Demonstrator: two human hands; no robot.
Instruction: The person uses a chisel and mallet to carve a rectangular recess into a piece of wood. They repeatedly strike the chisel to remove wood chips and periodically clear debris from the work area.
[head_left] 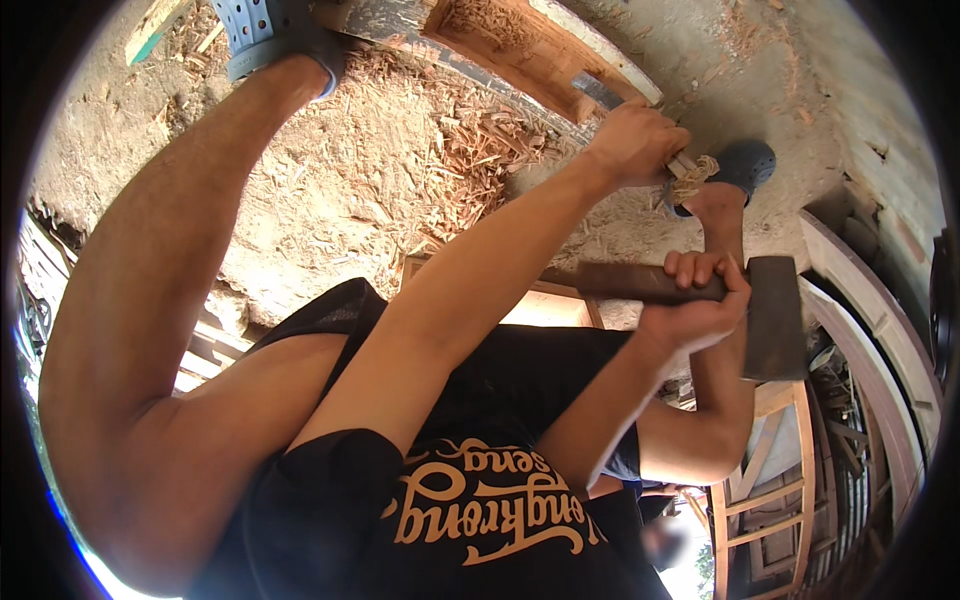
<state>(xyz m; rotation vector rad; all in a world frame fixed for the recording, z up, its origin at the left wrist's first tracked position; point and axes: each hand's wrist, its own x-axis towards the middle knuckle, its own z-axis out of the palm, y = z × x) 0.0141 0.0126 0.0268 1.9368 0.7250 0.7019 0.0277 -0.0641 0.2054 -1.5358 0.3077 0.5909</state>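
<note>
The left hand point(635, 145) is gripping a straight chisel with a flat grey metal blade and frayed pale handle end point(692, 180), its fingers bunching together around the shaft. Beyond these fingers, the blade point(597, 90) is pointing into the hollow of a long brown wooden beam with weathered grey-white edges point(592, 38); contact is remaining unconfirmed. The grip is presumably steadying the blade while leaving the frayed end exposed behind the fingers. The right hand's point(695, 305) fingers are curling around the dark handle of a block-headed mallet point(775, 320), close beside its head, presumably for control. Reddish-brown wood chips point(490, 150) are lying left of the left fingers.
</note>
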